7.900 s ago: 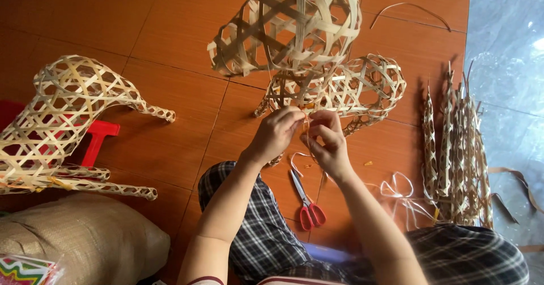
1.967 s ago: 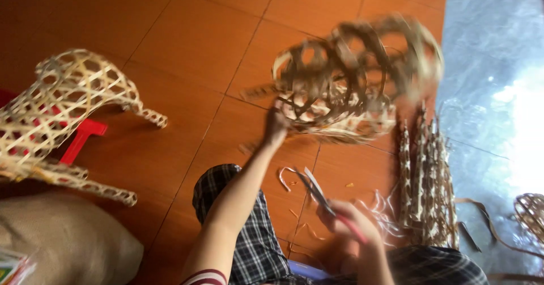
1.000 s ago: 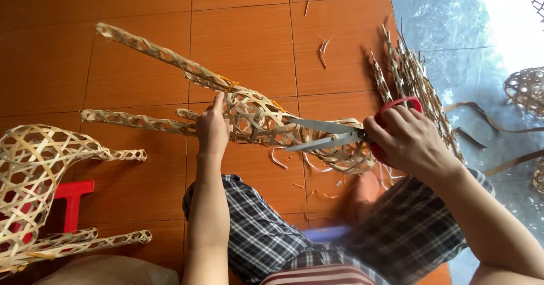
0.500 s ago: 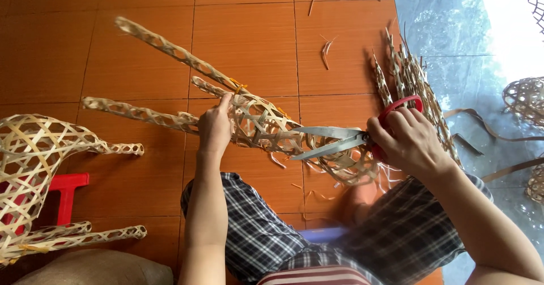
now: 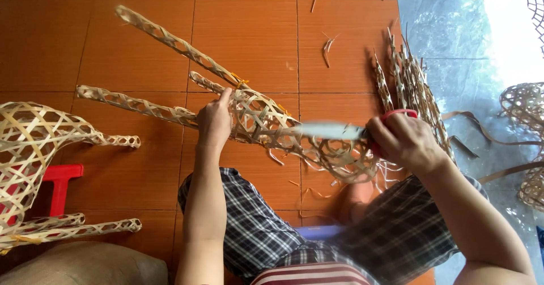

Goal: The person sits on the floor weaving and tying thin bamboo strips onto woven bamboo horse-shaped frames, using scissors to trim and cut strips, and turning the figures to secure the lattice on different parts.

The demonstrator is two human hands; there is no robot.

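Your left grip (image 5: 214, 123) is closed over the woven bamboo frame (image 5: 266, 123), fingers curled on its open lattice body where the long woven legs (image 5: 164, 35) branch off to the far left of that hand. Your right grip (image 5: 405, 140) is clenched through the red handles of the scissors (image 5: 340, 131), whose blurred blades point back toward your left hand and lie across the frame's frayed end; how far the blades are parted cannot be told. Loose strip ends (image 5: 340, 163) curl just below the blades. Beyond your right hand a bundle of woven pieces (image 5: 408, 81) lies on the orange tile floor (image 5: 249, 35). Another woven frame (image 5: 34, 149) sits well left of your left hand.
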